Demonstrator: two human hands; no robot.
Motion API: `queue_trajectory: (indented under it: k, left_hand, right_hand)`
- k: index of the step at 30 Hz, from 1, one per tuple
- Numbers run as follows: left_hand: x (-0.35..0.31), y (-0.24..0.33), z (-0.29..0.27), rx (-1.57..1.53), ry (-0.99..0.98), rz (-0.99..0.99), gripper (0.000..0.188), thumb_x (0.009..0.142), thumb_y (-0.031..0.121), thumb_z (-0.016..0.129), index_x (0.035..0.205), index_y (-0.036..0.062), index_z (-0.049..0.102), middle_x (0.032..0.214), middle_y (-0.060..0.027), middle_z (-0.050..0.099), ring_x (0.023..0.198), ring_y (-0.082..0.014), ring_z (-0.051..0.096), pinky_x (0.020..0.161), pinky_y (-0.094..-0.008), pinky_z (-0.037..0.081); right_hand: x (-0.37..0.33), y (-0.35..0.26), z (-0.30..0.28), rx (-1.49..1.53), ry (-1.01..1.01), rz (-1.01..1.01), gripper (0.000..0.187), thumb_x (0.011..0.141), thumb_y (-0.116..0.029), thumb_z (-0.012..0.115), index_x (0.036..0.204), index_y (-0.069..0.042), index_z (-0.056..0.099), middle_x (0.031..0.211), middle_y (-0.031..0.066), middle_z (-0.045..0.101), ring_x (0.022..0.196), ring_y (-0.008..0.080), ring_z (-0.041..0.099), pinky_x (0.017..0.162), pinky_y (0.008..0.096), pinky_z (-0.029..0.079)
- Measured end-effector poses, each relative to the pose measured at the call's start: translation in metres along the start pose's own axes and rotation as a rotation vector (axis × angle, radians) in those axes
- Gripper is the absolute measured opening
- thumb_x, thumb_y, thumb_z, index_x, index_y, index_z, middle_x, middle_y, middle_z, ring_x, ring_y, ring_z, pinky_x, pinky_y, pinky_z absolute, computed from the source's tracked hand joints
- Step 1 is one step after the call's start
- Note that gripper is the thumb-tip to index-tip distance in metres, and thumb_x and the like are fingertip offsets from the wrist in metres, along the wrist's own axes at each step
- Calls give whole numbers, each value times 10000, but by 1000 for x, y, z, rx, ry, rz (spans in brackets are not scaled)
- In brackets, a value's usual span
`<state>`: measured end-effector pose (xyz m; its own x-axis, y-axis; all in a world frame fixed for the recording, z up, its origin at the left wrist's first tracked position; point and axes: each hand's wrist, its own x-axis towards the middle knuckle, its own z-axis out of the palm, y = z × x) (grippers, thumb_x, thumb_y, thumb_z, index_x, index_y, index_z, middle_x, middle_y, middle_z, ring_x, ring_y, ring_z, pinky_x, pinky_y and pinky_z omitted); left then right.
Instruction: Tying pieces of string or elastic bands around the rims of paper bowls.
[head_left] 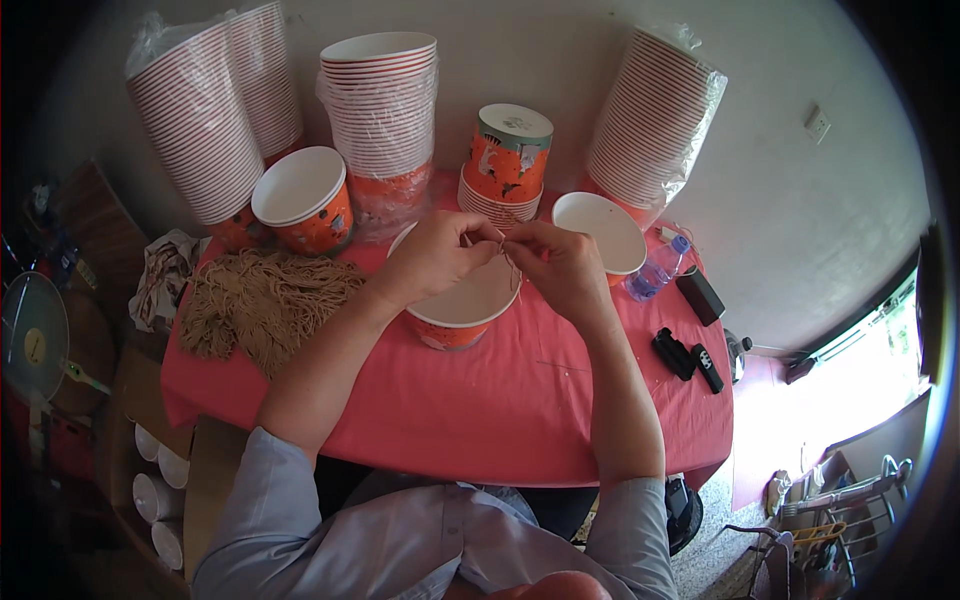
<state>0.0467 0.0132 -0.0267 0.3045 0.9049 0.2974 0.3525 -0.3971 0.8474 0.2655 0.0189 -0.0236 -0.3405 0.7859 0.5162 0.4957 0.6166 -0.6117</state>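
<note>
My left hand (448, 258) and my right hand (556, 266) meet over the mouth of a paper bucket (450, 318), white inside and orange printed outside. Both hands are closed, thumb and forefinger pinching a thin brown string (510, 264) between them. A short end of it dangles beside my right fingertips, in front of the bucket's inner wall. Its finer details are too small to make out. Left of the bucket lies a heap of tan strings (265, 300), partly behind my left forearm.
Tall stacks of paper buckets in plastic (385, 110) line the wall. Open buckets (300, 190) (600, 230) and an upturned one (508, 155) stand nearer. Right on the red tablecloth (480, 420) are a plastic bottle (655, 272) and small black objects (672, 353). A box with white cups (155, 495) stands lower left.
</note>
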Motion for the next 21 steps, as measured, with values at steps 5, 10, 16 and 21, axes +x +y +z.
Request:
queue_trajectory:
  k: [5,10,16,21]
  left_hand:
    - [1,-4,2,-36,25,63,173,971,137,715,1066,7,779,867,-51,765,792,-97,686,739,-295,547]
    - [0,1,4,-56,3,19,178,972,151,716,1059,11,785,871,-45,762,786,-91,669,741,-291,539]
    - [-2,2,6,-82,-13,28,215,970,181,714,1076,7,781,881,-43,758,807,-92,660,767,-286,534]
    - [-2,3,10,-98,-25,26,230,965,191,713,1082,5,780,876,-43,751,804,-98,653,770,-290,533]
  right_hand:
    - [4,-6,-6,89,-33,29,248,914,-87,764,1157,-41,754,811,77,758,748,146,741,684,322,574]
    - [5,-5,-11,360,-87,166,310,926,-42,740,1233,-9,721,902,27,736,824,80,685,753,274,562]
    - [4,-8,-16,656,-53,228,276,953,-12,705,1227,16,709,964,34,738,882,87,687,801,266,562]
    - [2,-10,-20,735,-49,242,232,955,-21,700,1184,14,714,959,29,737,885,93,691,811,261,556]
